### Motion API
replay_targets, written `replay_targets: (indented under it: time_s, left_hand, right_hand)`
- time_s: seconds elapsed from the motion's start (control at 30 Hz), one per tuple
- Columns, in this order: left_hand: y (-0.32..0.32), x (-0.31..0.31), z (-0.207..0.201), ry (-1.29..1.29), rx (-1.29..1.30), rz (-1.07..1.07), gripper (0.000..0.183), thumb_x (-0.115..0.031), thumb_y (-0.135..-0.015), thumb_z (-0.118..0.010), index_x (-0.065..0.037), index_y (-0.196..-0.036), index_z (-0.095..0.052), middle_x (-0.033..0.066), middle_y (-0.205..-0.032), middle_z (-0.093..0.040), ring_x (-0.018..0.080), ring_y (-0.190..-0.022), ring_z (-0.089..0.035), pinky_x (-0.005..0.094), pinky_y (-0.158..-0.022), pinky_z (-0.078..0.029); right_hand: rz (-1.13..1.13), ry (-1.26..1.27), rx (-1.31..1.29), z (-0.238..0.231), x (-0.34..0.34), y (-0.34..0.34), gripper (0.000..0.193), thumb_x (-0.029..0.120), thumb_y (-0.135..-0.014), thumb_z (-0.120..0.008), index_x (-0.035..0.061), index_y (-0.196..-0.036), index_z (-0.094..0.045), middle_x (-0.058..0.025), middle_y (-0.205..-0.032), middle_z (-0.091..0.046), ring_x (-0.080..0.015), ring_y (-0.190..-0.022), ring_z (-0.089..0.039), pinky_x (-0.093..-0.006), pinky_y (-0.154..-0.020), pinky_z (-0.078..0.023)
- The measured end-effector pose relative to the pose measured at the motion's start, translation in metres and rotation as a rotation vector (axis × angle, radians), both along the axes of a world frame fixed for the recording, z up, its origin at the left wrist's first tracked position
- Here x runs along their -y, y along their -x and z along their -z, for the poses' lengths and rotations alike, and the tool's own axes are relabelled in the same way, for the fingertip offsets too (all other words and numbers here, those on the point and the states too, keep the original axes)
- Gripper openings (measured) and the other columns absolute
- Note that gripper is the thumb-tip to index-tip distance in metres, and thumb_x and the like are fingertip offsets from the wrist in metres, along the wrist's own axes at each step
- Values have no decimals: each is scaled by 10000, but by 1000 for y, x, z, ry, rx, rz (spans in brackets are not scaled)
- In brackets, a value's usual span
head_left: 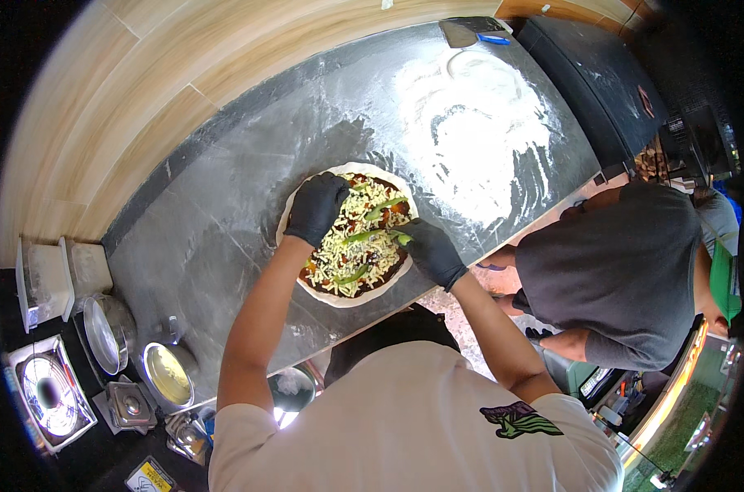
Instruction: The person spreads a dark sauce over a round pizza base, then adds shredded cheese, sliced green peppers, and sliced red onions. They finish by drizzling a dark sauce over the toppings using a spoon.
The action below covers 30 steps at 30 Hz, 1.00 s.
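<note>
An unbaked pizza [372, 254] lies on the dark stone counter, with a pale dough rim, dark red sauce, shredded cheese and several green pepper strips [351, 275]. My left hand [316, 209], in a black glove, is closed over the pizza's upper left part. Its fingertips face away, so what they hold, if anything, is hidden. At the pizza's right edge, my right hand [433, 252], also black-gloved, pinches a light green pepper strip [402, 239] between its fingertips, just above the cheese.
White flour [478, 135] covers the counter's far right, near a scraper with a blue handle [493, 39]. A pot with yellowish contents [168, 375], a steel bowl [105, 332] and plastic tubs [44, 280] stand at left. Another person [614, 275] in dark grey bends close on the right.
</note>
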<state>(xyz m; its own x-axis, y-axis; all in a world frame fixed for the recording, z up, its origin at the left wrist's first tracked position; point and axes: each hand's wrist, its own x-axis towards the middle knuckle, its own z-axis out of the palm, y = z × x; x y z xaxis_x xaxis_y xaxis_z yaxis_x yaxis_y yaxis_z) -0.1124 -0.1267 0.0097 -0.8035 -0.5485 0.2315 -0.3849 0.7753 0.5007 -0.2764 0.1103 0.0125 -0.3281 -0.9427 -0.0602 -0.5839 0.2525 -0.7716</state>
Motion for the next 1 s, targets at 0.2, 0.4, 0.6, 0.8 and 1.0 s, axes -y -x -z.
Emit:
replay_targets:
  time_s: [0.2,0.4,0.6,0.8,1.0]
  left_hand:
    - [-27,11,-7,-318,-136,-191,215,-208,-965,-713,-23,-1065,-756,170,-1049,-764,336,-965,-732,420,-882,-552]
    - [-89,21,1,-369,43,-455,290,-293,-926,-755,-45,-1076,-773,144,-1025,-787,259,-921,-770,376,-835,-572]
    - [-104,-5,1,32,36,-414,262,-243,-919,-769,-71,-1116,-755,170,-1063,-728,355,-991,-707,432,-862,-545]
    - [-77,-87,-20,-324,-326,-349,287,-212,-908,-805,-96,-1164,-743,139,-1030,-706,313,-989,-686,413,-882,-549]
    - [-37,-175,-11,-816,-354,-330,258,-210,-947,-791,-20,-1117,-749,103,-981,-754,197,-879,-717,341,-791,-555]
  right_hand:
    - [83,-148,320,8,0,10,286,256,-1029,-694,30,-1197,-744,-110,-863,-721,-142,-727,-672,-326,-673,-528]
    - [165,-82,653,12,8,11,332,283,-1035,-699,24,-1240,-737,-33,-893,-746,-83,-734,-656,-255,-671,-534]
    - [163,-293,524,14,24,17,375,331,-1023,-714,6,-1210,-737,-37,-904,-754,-93,-685,-640,-265,-605,-521]
    - [300,-152,839,-12,21,22,352,297,-1068,-643,36,-1297,-700,-52,-1069,-764,-103,-792,-663,-277,-716,-541]
    - [209,-49,1375,-17,4,-50,423,252,-1100,-571,-1,-1439,-587,-79,-1374,-660,-149,-1133,-647,-287,-957,-539]
